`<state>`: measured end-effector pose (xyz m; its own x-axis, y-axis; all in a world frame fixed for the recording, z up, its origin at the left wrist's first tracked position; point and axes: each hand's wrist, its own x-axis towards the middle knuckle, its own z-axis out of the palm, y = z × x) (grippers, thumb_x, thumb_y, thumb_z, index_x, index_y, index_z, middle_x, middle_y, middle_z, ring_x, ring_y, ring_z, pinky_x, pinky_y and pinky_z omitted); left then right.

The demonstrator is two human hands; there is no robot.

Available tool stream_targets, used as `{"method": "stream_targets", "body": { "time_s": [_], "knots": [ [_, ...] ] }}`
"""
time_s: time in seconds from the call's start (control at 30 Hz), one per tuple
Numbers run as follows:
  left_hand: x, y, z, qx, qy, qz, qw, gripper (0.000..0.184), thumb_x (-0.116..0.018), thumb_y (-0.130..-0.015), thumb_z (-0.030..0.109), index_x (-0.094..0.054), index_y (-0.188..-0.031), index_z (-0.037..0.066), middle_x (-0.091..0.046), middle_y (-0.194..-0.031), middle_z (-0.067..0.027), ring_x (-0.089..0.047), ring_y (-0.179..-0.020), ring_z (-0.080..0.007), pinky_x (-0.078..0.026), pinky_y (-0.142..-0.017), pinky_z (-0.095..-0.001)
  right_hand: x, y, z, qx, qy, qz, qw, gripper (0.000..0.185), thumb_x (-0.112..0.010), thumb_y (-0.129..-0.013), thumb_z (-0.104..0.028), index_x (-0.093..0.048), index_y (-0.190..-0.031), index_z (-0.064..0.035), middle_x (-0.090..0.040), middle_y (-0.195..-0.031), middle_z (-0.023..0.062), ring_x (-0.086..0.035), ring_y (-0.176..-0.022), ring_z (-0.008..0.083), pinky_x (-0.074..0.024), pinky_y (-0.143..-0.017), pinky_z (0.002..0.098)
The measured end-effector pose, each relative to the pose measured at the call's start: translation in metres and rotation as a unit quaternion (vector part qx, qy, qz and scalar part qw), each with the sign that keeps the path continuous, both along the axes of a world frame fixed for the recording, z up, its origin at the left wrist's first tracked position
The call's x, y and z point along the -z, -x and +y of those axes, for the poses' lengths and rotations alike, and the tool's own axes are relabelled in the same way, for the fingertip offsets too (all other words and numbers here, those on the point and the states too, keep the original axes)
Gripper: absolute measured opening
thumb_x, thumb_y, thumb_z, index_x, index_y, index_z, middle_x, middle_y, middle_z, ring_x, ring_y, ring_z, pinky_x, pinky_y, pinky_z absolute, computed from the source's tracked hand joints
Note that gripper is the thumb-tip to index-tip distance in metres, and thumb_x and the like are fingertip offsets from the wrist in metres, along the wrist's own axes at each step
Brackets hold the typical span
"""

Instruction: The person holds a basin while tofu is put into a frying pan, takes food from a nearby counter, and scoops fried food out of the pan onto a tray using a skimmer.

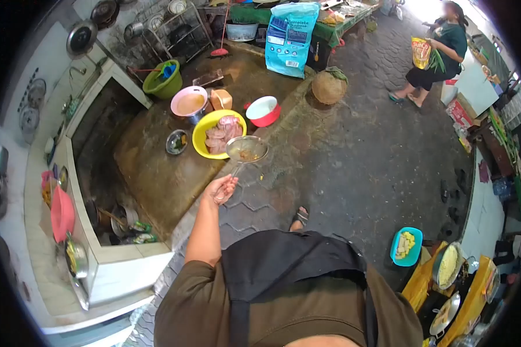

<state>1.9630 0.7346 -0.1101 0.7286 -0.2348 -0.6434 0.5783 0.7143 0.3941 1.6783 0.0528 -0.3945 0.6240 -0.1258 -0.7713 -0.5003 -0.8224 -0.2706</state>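
- The left grip (pixel 221 188) is closed around the handle of a metal strainer (pixel 247 144); the right grip is out of view, so its state cannot be told.
- The strainer extends just beyond the left grip, its mesh bowl holding small brownish bits (pixel 248 155) and overlapping the near edge of a yellow basin (pixel 199 136) in view; whether they touch cannot be told.
- Pinkish raw pieces (pixel 221 132) lie in that basin, ahead of the grip.
- Farther ahead are a pink basin (pixel 175 104) of cloudy liquid and, to its right, a red bowl (pixel 267 118) with a white inside.
- Ahead and left of the grip sits a small metal bowl (pixel 170 148).
- Well left of the grip, a pink basket (pixel 62 214) stands on a tiled counter (pixel 118 263).
- Well right of the grip, a turquoise tub (pixel 407 261) holds yellow and pale chunks (pixel 406 244).
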Motion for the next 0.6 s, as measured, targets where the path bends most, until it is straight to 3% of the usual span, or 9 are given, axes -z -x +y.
{"method": "stream_targets", "body": {
  "time_s": [0.07, 0.1, 0.2, 0.27, 0.37, 0.47, 0.5, 0.53, 0.6],
  "knots": [
    [-0.008, -0.052, 0.004, -0.017, -0.015, 0.003, 1.0, 0.025, -0.053, -0.089, 0.015, -0.05, -0.1, -0.008, -0.059, -0.085, -0.009, -0.057, -0.058, -0.01, -0.05, -0.046, -0.0182, 0.06, -0.068, -0.033, -0.077, -0.001, -0.074, 0.994, 0.025, -0.055, -0.078, -0.029, -0.064, -0.083, -0.0058, -0.064, -0.08, 0.0172, -0.062, -0.076, 0.0346, -0.0487, -0.067, 0.0416],
    [-0.009, -0.088, 0.013, -0.006, -0.002, 0.006, 1.0, 0.025, -0.053, -0.089, 0.015, -0.051, -0.1, -0.007, -0.058, -0.083, -0.0076, -0.056, -0.058, -0.0091, -0.048, -0.046, -0.0179, 0.017, -0.14, -0.011, -0.053, 0.1, -0.133, 0.985, 0.029, -0.053, -0.079, -0.031, -0.063, -0.084, -0.0051, -0.064, -0.081, 0.0177, -0.062, -0.078, 0.0342, -0.049, -0.067, 0.0416],
    [-0.015, -0.178, 0.024, 0.022, -0.078, -0.04, 0.996, 0.024, -0.052, -0.09, 0.016, -0.052, -0.098, -0.006, -0.055, -0.077, -0.0036, -0.049, -0.057, -0.0071, -0.041, -0.045, -0.016, -0.185, -0.316, 0.074, 0.184, -0.047, -0.13, 0.973, 0.022, -0.055, -0.077, -0.013, -0.062, -0.097, -0.0057, -0.065, -0.079, 0.0128, -0.063, -0.065, 0.022, -0.0496, -0.06, 0.0329],
    [-0.029, -0.237, 0.027, -0.002, -0.156, -0.039, 0.987, 0.019, -0.051, -0.09, 0.017, -0.053, -0.092, -0.002, -0.052, -0.069, -0.003, -0.047, -0.052, -0.0081, -0.04, -0.041, -0.019, -0.166, -0.388, 0.069, 0.184, -0.152, -0.263, 0.935, 0.017, -0.053, -0.079, -0.007, -0.06, -0.095, -0.0066, -0.059, -0.067, 0.0037, -0.054, -0.051, 0.0121, -0.0427, -0.039, 0.0275],
    [-0.055, -0.316, 0.028, -0.019, -0.229, -0.019, 0.973, 0.014, -0.053, -0.089, 0.017, -0.051, -0.083, 0.005, -0.049, -0.062, -0.0014, -0.043, -0.045, -0.0087, -0.035, -0.037, -0.0214, -0.192, -0.464, 0.095, 0.142, -0.122, -0.304, 0.934, 0.022, -0.053, -0.078, -0.005, -0.06, -0.098, -0.0071, -0.061, -0.072, 0.0037, -0.051, -0.048, 0.0121, -0.0419, -0.04, 0.027],
    [-0.02, -0.414, 0.052, -0.054, -0.41, -0.05, 0.909, 0.014, -0.056, -0.085, 0.018, -0.05, -0.078, 0.008, -0.043, -0.058, 0.001, -0.037, -0.04, -0.0091, -0.03, -0.034, -0.0242, -0.161, -0.495, 0.102, 0.071, -0.078, -0.297, 0.949, 0.023, -0.053, -0.077, -0.004, -0.061, -0.099, -0.0069, -0.06, -0.068, 0.0041, -0.054, -0.05, 0.0124, -0.0424, -0.041, 0.027],
    [-0.007, -0.446, 0.061, -0.061, -0.429, -0.073, 0.898, 0.014, -0.057, -0.084, 0.017, -0.05, -0.076, 0.008, -0.043, -0.058, 0.0013, -0.037, -0.04, -0.0091, -0.03, -0.034, -0.0246, -0.185, -0.5, 0.123, 0.109, -0.052, -0.213, 0.97, 0.026, -0.057, -0.073, -0.01, -0.062, -0.099, -0.0076, -0.065, -0.08, 0.0122, -0.063, -0.063, 0.0206, -0.0501, -0.061, 0.0327],
    [0.005, -0.476, 0.065, -0.064, -0.479, -0.055, 0.874, 0.012, -0.056, -0.083, 0.017, -0.053, -0.08, 0.006, -0.045, -0.059, -0.0003, -0.038, -0.039, -0.0096, -0.031, -0.034, -0.0256, -0.158, -0.496, 0.118, 0.083, -0.049, -0.197, 0.976, 0.025, -0.056, -0.074, -0.011, -0.062, -0.098, -0.008, -0.065, -0.08, 0.0133, -0.064, -0.066, 0.0229, -0.0503, -0.063, 0.0346],
    [0.076, -0.543, 0.092, -0.029, -0.689, -0.072, 0.721, 0.024, -0.059, -0.077, 0.016, -0.052, -0.095, 0.001, -0.058, -0.072, -0.0144, -0.058, -0.065, -0.0265, -0.045, -0.056, -0.0372, -0.144, -0.486, 0.127, -0.006, 0.055, -0.131, 0.99, 0.021, -0.059, -0.075, -0.016, -0.062, -0.094, -0.0073, -0.064, -0.085, 0.0141, -0.064, -0.075, 0.0259, -0.0498, -0.065, 0.0371]
  ]
}}
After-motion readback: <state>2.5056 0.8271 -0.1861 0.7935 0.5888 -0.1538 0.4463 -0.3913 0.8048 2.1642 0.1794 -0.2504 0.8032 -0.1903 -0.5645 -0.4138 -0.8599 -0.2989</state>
